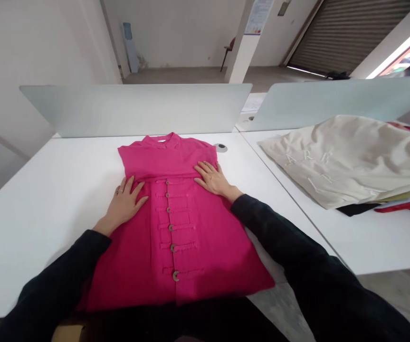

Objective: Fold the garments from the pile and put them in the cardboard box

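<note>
The left hand's fingers lie spread and flat, gripping nothing, with a ring on one of them. The left hand rests left of center in the frame, across the left edge of a pink garment. Its thumb is on the cloth and its outer fingers are at or just past the edge, on the white table.

The right hand is just as relaxed. Its palm is down and its fingers are stretched toward the upper left, pressing the cloth just inside the garment's right edge. A horizontal crease runs across the cloth between the two hands.

The garment lies flat in the middle of the frame. Its collar points toward the top of the frame, and a row of buttons runs down the center to the hem near the bottom edge. The skirt flares wider toward the bottom, and its lower right corner comes close to the table's near right edge. Dark sleeves cover both forearms and lead off to the bottom corners.

Bare tabletop stretches wide to the left of the garment. A narrower strip lies to its right, where a round cable grommet sits just beside the shoulder. A frosted divider panel stands along the table's far edge, close behind the collar.

At the right of the frame, across a seam, a second table holds a beige garment lying on top of darker and red clothes, well apart from both hands.
</note>
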A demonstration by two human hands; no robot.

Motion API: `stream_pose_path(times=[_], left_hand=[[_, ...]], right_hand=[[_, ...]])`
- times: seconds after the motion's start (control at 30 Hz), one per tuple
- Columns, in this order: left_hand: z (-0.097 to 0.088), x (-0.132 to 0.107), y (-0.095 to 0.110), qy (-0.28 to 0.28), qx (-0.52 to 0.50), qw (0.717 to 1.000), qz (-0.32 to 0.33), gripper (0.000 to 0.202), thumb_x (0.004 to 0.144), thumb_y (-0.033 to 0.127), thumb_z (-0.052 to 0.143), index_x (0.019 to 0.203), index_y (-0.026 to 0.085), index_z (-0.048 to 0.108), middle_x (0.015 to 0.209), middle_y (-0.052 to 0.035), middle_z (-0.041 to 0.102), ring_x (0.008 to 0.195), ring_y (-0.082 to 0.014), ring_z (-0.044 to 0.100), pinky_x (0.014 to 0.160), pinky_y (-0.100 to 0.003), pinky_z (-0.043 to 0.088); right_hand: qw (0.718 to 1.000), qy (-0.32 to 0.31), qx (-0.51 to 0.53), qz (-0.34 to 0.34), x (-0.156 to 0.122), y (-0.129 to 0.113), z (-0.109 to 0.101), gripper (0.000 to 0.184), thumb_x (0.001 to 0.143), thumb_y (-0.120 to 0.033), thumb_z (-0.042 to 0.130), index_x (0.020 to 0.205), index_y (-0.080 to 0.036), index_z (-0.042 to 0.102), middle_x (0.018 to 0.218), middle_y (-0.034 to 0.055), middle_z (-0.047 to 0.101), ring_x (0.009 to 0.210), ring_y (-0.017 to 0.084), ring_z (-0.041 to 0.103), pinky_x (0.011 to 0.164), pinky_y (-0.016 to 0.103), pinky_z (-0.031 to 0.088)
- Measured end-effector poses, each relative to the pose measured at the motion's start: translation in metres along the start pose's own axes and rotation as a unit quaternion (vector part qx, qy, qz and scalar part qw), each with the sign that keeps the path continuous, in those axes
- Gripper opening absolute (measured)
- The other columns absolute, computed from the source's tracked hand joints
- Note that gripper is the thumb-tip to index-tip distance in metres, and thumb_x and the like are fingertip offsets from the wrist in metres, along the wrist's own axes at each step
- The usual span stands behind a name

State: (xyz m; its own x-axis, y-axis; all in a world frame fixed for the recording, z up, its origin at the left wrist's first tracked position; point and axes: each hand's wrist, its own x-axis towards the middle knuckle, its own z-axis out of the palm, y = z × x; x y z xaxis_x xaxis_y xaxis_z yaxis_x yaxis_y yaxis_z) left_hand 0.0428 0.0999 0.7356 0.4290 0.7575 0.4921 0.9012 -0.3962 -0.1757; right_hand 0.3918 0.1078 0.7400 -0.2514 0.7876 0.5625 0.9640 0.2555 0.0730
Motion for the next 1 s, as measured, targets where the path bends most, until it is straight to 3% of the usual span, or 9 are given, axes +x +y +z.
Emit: stream_pose_path(times=[0.2, 0.4, 0.6, 0.7, 0.77, 0.83, 0.9, 0.93, 1.0], left_hand=[[-0.002, 0.015, 0.017, 0.003, -0.018, 1.0, -0.012, 0.059, 0.097, 0.047, 0.035, 0.146, 0.017, 0.042, 0.159, -0.0182, 0.025, 0.147, -0.0387, 0.017, 0.114, -0.056, 0.029], [-0.003, -0.04, 0.006, 0.02, -0.098, 0.995, 0.013, 0.058, 0.095, 0.047, 0.039, 0.142, 0.013, 0.046, 0.158, -0.0184, 0.027, 0.146, -0.0372, 0.021, 0.114, -0.054, 0.03], [-0.017, -0.149, 0.023, 0.02, -0.246, 0.969, 0.024, 0.044, 0.095, 0.042, 0.041, 0.129, 0.022, 0.059, 0.149, -0.0094, 0.046, 0.138, -0.0277, 0.041, 0.115, -0.048, 0.034], [-0.022, -0.202, 0.05, 0.043, -0.309, 0.95, -0.002, 0.031, 0.09, 0.03, 0.052, 0.115, 0.028, 0.07, 0.132, -0.005, 0.063, 0.131, -0.0268, 0.05, 0.119, -0.05, 0.025], [-0.022, -0.232, 0.072, 0.065, -0.364, 0.927, -0.055, 0.026, 0.084, 0.024, 0.06, 0.104, 0.03, 0.075, 0.118, -0.0042, 0.071, 0.124, -0.0271, 0.057, 0.122, -0.049, 0.017], [-0.019, -0.255, 0.094, 0.044, -0.459, 0.877, -0.138, 0.019, 0.077, 0.022, 0.068, 0.092, 0.028, 0.078, 0.108, -0.0061, 0.074, 0.116, -0.0281, 0.061, 0.122, -0.044, 0.019], [-0.013, -0.267, 0.113, -0.018, -0.577, 0.775, -0.258, 0.015, 0.071, 0.021, 0.075, 0.085, 0.024, 0.078, 0.103, -0.009, 0.073, 0.111, -0.0298, 0.063, 0.117, -0.041, 0.03], [-0.009, -0.269, 0.12, -0.054, -0.63, 0.702, -0.329, 0.017, 0.068, 0.02, 0.077, 0.085, 0.022, 0.077, 0.103, -0.0098, 0.073, 0.108, -0.0305, 0.064, 0.113, -0.041, 0.036], [-0.001, -0.264, 0.129, -0.111, -0.697, 0.529, -0.471, 0.023, 0.07, 0.015, 0.074, 0.092, 0.019, 0.073, 0.107, -0.0104, 0.07, 0.103, -0.0299, 0.066, 0.103, -0.042, 0.046]], right_hand=[[1.0, 0.004, 0.009, -0.001, 0.011, 0.026, 0.003, 0.055, 0.099, -0.042, 0.038, 0.147, -0.015, 0.04, 0.155, 0.0145, 0.035, 0.144, 0.033, 0.029, 0.116, 0.062, 0.013], [1.0, 0.005, 0.005, -0.007, -0.02, 0.025, -0.009, 0.053, 0.1, -0.04, 0.037, 0.144, -0.011, 0.044, 0.154, 0.0181, 0.034, 0.144, 0.033, 0.027, 0.115, 0.063, 0.018], [0.996, -0.009, 0.076, -0.044, -0.136, -0.006, -0.037, 0.045, 0.097, -0.038, 0.046, 0.135, -0.016, 0.054, 0.149, 0.0189, 0.042, 0.14, 0.035, 0.035, 0.109, 0.065, 0.03], [0.977, 0.044, 0.196, -0.071, -0.214, -0.046, -0.055, 0.029, 0.095, -0.025, 0.051, 0.12, -0.018, 0.064, 0.131, 0.0142, 0.06, 0.128, 0.027, 0.052, 0.105, 0.049, 0.043], [0.949, 0.093, 0.299, -0.042, -0.262, -0.081, -0.057, 0.025, 0.093, -0.016, 0.052, 0.112, -0.02, 0.067, 0.108, 0.0096, 0.071, 0.103, 0.02, 0.065, 0.09, 0.035, 0.053], [0.907, 0.092, 0.409, 0.029, -0.3, -0.118, -0.045, 0.021, 0.09, -0.015, 0.054, 0.102, -0.021, 0.07, 0.094, 0.0063, 0.073, 0.09, 0.018, 0.067, 0.083, 0.031, 0.053], [0.817, 0.016, 0.556, 0.151, -0.325, -0.148, -0.016, 0.015, 0.09, -0.024, 0.058, 0.092, -0.021, 0.073, 0.087, 0.0061, 0.073, 0.084, 0.017, 0.068, 0.077, 0.029, 0.053], [0.735, -0.03, 0.641, 0.216, -0.332, -0.16, 0.002, 0.016, 0.089, -0.031, 0.061, 0.092, -0.021, 0.073, 0.087, 0.007, 0.074, 0.084, 0.019, 0.069, 0.078, 0.031, 0.054], [0.521, -0.077, 0.787, 0.323, -0.336, -0.172, 0.04, 0.03, 0.08, -0.041, 0.072, 0.101, -0.02, 0.072, 0.096, 0.0091, 0.074, 0.09, 0.021, 0.069, 0.086, 0.036, 0.053]])
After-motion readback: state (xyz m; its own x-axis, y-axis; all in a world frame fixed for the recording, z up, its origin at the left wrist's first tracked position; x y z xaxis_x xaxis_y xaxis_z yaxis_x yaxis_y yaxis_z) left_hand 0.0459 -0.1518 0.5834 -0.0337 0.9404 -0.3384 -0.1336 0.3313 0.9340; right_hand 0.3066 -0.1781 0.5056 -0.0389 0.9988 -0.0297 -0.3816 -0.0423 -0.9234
